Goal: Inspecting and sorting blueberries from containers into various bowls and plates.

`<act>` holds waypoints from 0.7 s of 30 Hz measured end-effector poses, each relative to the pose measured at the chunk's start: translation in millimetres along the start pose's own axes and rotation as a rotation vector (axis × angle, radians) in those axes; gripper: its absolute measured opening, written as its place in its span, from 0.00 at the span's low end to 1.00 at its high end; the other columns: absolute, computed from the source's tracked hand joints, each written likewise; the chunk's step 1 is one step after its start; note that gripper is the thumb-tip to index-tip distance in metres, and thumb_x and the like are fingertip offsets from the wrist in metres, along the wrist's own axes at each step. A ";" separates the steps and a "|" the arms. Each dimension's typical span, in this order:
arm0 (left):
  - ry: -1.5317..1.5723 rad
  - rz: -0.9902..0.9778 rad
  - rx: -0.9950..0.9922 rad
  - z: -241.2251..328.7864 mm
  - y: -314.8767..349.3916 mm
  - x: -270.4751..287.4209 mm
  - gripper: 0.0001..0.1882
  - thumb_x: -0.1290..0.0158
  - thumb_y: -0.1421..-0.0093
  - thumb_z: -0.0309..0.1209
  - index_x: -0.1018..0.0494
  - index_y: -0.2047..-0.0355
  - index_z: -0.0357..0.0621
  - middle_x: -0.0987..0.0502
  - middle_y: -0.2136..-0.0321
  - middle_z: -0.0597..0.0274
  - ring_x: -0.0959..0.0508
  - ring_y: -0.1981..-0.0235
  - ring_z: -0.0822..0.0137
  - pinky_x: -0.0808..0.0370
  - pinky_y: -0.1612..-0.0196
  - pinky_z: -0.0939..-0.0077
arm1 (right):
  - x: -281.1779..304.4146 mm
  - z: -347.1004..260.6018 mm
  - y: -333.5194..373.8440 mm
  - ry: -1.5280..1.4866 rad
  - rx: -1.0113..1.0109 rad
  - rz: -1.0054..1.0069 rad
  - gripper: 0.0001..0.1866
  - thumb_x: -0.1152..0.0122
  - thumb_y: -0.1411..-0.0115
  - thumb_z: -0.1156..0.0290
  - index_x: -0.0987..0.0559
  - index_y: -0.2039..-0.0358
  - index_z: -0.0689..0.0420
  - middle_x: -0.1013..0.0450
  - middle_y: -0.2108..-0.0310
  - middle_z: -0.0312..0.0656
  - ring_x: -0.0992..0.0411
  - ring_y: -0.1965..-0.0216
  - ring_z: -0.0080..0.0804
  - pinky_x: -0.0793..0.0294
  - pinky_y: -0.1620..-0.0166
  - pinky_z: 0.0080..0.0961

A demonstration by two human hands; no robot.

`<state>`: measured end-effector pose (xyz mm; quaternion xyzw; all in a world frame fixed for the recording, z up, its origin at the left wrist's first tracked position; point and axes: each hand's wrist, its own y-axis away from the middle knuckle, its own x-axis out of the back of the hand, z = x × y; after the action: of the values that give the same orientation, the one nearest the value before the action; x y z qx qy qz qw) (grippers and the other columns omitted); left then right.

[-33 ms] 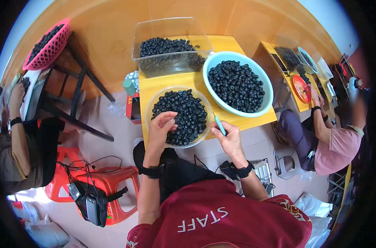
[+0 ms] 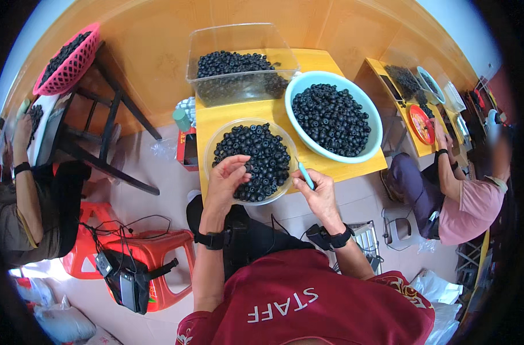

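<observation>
Small round dark pieces (image 2: 265,155), like berries or beads, fill a clear round tub (image 2: 209,154) in front of me. Over the tub's near left side hangs my left hand (image 2: 226,177), its fingers curled toward the thumb; whatever lies between them is too small to make out. My right hand (image 2: 318,192), beside the tub's right rim, is closed around a slim tool (image 2: 306,176) with a light-blue handle and a thin tip pointing toward the tub. More dark pieces are heaped in a pale-blue basin (image 2: 373,121) behind and to the right.
The yellow table (image 2: 345,170) also bears a clear rectangular bin (image 2: 227,95) of dark pieces at the back. Left of it are a dark stool (image 2: 109,121) and red plastic stools (image 2: 172,244) with cables. One person (image 2: 20,213) works at left, another (image 2: 466,207) at right.
</observation>
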<state>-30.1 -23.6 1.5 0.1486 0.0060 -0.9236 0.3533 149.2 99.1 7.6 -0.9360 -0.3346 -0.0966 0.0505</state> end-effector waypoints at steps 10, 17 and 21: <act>0.725 -0.189 0.222 -6.7 21.0 -0.9 0.09 0.50 0.45 0.21 0.31 0.62 0.39 0.26 0.68 0.60 0.22 0.67 0.67 0.22 0.63 0.78 | -21.1 -35.4 7.0 0.151 0.295 -0.197 0.11 0.45 0.45 0.71 0.24 0.65 0.66 0.27 0.72 0.49 0.27 0.71 0.38 0.30 0.67 0.25; 0.778 -0.241 0.218 -18.2 22.7 4.5 0.08 0.48 0.46 0.22 0.30 0.64 0.40 0.24 0.69 0.57 0.22 0.69 0.68 0.23 0.64 0.80 | -23.1 -34.0 8.0 0.195 0.319 -0.184 0.10 0.44 0.45 0.71 0.24 0.67 0.65 0.26 0.73 0.49 0.26 0.72 0.39 0.30 0.69 0.26; 0.752 -0.260 0.200 -20.6 23.5 3.0 0.10 0.47 0.46 0.25 0.30 0.62 0.42 0.25 0.67 0.57 0.25 0.66 0.68 0.27 0.63 0.79 | -22.8 -43.1 10.8 0.278 0.332 -0.244 0.09 0.43 0.46 0.70 0.23 0.67 0.63 0.26 0.75 0.48 0.27 0.75 0.39 0.30 0.71 0.27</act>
<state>-11.3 -40.8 -16.9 0.5074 0.0638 -0.8380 0.1905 132.5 69.8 44.5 -0.8453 -0.4462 -0.1736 0.2374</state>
